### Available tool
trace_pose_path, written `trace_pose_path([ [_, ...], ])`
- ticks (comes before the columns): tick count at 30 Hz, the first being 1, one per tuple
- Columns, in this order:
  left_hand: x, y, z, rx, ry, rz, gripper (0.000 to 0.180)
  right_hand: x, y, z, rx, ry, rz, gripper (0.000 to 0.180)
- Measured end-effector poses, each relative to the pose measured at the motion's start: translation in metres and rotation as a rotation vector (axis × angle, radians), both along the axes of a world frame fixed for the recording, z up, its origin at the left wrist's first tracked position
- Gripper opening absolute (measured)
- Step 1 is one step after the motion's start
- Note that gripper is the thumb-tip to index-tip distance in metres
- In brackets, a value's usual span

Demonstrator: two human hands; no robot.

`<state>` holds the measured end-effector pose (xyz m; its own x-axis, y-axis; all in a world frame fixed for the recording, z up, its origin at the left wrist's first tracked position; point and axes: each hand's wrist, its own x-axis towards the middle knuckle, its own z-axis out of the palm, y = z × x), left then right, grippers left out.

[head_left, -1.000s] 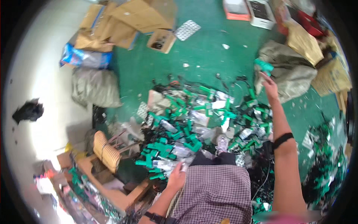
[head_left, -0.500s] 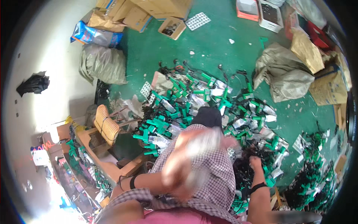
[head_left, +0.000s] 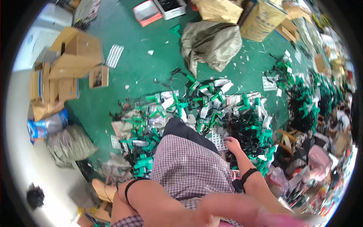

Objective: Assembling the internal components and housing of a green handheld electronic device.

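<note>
Swung right since before, right hand now reaching down, fingers curled on a white perforated sheet beside green parts; left hand's grip unclear, hidden.

Green floor: bore a central pile of green-and-black parts with silver packets; grey sack beyond it; cardboard boxes at left; small open box; white grid tray; second parts heap at right.

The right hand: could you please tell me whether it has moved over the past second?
Yes: the right hand came back from the grey sack to the near pile.
</note>
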<state>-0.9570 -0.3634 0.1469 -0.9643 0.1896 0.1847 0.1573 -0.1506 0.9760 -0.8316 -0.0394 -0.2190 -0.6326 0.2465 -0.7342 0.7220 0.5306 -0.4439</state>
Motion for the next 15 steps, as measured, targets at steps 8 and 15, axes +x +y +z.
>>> trace_pose_path([
  [8,-0.044,-0.019,0.031,0.007,0.095,-0.248,0.047,-0.096,-0.129,0.079,-0.167,0.080,-0.066,0.036],
  [15,-0.050,-0.013,0.048,0.000,0.168,-0.392,0.043,-0.037,-0.124,0.062,-0.155,0.133,-0.239,0.032],
])
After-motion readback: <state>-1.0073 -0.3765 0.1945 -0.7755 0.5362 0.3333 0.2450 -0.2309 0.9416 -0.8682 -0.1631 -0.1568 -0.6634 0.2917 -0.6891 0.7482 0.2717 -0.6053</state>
